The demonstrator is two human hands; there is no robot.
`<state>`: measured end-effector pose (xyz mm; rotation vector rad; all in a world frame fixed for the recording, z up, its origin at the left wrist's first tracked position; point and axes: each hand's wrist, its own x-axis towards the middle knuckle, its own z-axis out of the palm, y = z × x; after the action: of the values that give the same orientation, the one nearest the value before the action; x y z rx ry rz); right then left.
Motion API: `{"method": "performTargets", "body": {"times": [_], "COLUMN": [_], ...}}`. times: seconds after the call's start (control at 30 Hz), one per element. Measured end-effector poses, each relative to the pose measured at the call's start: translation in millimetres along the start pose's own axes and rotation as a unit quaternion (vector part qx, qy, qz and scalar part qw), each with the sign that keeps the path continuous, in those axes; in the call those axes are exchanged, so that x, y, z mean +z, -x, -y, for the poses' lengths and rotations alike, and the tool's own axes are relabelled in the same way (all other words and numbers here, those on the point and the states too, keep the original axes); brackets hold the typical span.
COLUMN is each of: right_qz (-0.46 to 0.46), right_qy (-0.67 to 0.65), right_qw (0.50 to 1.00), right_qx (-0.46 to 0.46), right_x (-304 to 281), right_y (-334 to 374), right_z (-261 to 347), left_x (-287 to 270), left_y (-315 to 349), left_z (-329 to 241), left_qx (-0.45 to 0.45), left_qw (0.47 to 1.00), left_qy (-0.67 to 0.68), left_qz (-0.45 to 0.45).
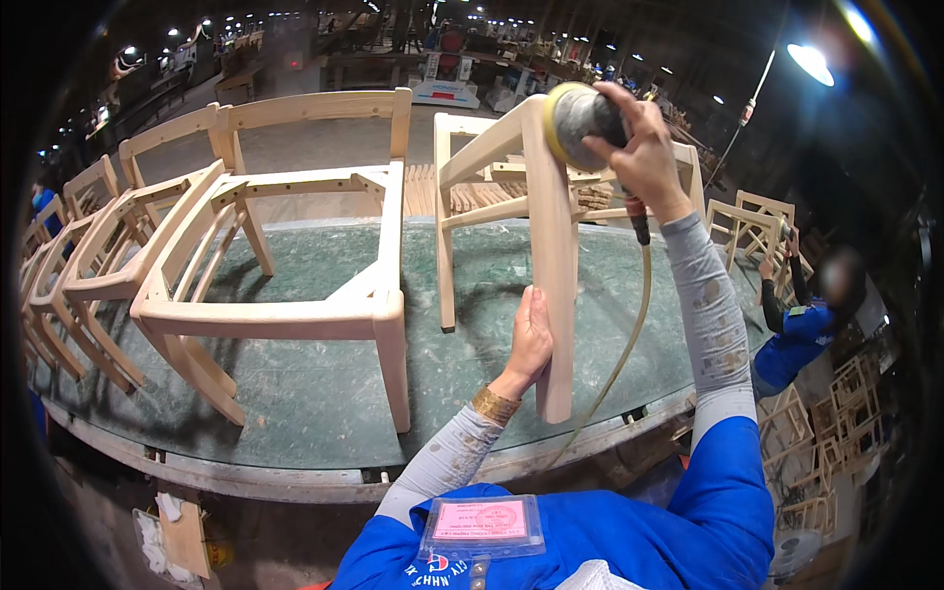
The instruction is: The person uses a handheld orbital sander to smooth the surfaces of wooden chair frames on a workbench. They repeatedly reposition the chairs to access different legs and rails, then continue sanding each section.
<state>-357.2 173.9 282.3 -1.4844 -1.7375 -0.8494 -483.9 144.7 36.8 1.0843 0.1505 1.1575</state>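
My right hand is wrapped round an orbital sander with a yellowish round pad. The pad's edge is against the upper end of a pale wooden chair frame's near post. A thin hose runs from the sander down over the table edge. Lower on the same post, my left hand grips its left side, thumb and fingers pointing up; part of the fingers is hidden behind the wood. The frame stands tilted on the green table.
Several pale seatless chairs stand in a row on the green worktable to the left. Slatted wooden pieces lie beyond the frame. At the right, a person in blue works at another chair; stacked frames stand below.
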Motion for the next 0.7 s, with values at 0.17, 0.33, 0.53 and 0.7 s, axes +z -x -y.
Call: {"method": "performTargets", "body": {"times": [0.17,0.33,0.53,0.7], "right_qz": [-0.005,0.013,-0.012,-0.041], "right_qy": [0.035,0.028,0.043,-0.004], "right_qw": [0.999,0.999,0.999,0.996], "right_qx": [-0.006,-0.011,0.022,0.073], "right_x": [1.3,4.6,5.2,-14.6], "right_y": [-10.6,-12.0,-17.1,-6.6], "right_z": [6.2,15.5,7.3,-23.2], "left_x": [6.7,3.9,4.5,10.4], "left_y": [4.0,5.4,6.2,8.1], "left_z": [-5.5,-5.9,-8.4,-11.9], "left_qx": [-0.012,-0.004,0.007,-0.038], "left_qw": [1.0,1.0,1.0,0.999], "left_qy": [0.002,-0.007,-0.001,0.023], "left_qz": [-0.01,0.0,-0.001,0.01]}}
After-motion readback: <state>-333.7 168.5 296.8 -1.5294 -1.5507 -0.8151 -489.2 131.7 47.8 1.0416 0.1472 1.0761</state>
